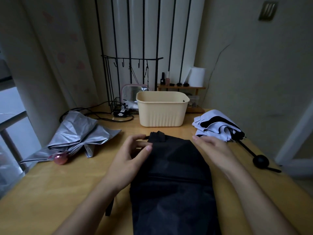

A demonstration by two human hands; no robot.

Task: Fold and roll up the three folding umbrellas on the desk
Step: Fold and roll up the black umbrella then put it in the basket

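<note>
Fingers of left hand (128, 158): loosely curved and spread, gripping nothing. My thumb (148, 148) lies with its tip on the left edge of the black umbrella (172, 175), and my forefinger reaches toward its far tip.
Fingers of right hand (213, 150): nearly straight, close together and relaxed, holding nothing. They point to the far left along the umbrella's right edge.
Palms: the left is turned toward the right; the right faces down, with its back to me.
Forearms: both bare, coming in from the desk's near edge, one on each side of the black umbrella.
Black umbrella: flat down the middle of the desk (59, 184), running from the near edge toward the far side. The canopy is loose and unrolled, with a folded tab (160, 135) at the far end.
Tub (160, 112): cream, at the far middle of the desk, just beyond that tab.
Silver umbrella (77, 134): by the left edge, crumpled open, its pink handle (60, 158) toward me.
White umbrella (215, 124): near the far right corner, canopy loose. Its ball handle (260, 160) is at the right edge.
</note>
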